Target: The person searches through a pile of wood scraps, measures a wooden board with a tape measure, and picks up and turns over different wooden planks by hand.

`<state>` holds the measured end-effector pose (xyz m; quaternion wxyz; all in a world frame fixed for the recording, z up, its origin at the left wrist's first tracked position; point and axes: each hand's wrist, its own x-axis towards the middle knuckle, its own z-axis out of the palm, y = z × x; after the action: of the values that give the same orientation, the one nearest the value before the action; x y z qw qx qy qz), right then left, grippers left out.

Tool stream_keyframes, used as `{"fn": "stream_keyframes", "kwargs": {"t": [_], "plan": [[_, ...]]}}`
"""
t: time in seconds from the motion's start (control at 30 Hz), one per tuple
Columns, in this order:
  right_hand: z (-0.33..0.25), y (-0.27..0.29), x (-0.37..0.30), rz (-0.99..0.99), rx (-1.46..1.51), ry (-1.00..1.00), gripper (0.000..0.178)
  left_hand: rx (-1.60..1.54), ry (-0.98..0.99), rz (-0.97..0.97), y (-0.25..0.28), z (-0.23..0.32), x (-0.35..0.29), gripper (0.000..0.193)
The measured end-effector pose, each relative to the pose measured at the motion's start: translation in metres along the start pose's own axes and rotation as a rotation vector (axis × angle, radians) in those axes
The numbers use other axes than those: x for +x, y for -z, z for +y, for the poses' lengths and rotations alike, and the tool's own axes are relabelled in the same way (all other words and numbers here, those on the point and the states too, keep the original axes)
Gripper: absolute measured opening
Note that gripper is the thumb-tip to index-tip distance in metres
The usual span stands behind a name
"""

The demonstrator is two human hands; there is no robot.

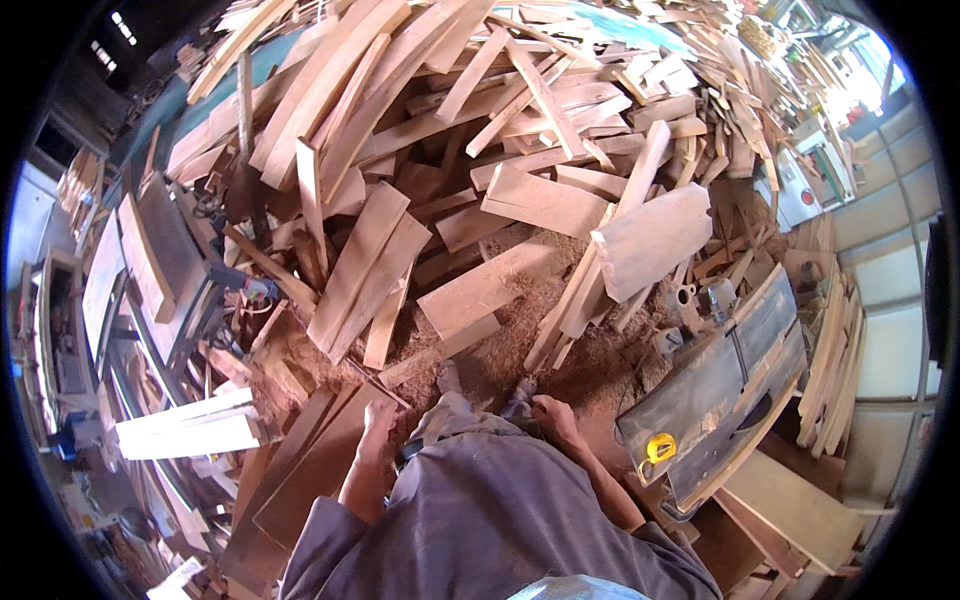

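Observation:
My left hand (382, 416) hangs beside my left thigh with its fingers curled closed. A thin strip (381, 385) runs just past its fingertips; whether the hand grips it or anything else is hidden. On the other side, my right hand (556, 413) is curled near my right thigh, and nothing shows sticking out of it. Ahead of my feet lies a big heap of sawn boards. Closest in it are a flat board (490, 285), a pair of boards lying side by side (370, 270) and a wide pale board (655, 240) resting on others.
Sawdust (500, 345) covers the ground around my feet. To my right stands a dark machine table (700, 385) with a yellow tape measure (658, 450) on it. White-edged boards (190, 425) jut in from the left. More boards (835, 370) lean by the right wall.

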<state>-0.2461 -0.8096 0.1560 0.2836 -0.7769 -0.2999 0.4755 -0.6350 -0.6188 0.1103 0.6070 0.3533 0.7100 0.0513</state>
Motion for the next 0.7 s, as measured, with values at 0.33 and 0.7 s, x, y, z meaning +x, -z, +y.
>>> {"fn": "stream_keyframes", "kwargs": {"t": [0.33,0.7], "plan": [[-0.063,-0.026,-0.001,0.205,-0.275,0.214,0.017,0.503,-0.151,-0.123,0.081,-0.088,0.078,0.016],[-0.094,0.004,0.066,0.276,-0.249,0.210,0.030,0.024,-0.084,-0.119,0.013,0.022,0.042,0.018]]}}
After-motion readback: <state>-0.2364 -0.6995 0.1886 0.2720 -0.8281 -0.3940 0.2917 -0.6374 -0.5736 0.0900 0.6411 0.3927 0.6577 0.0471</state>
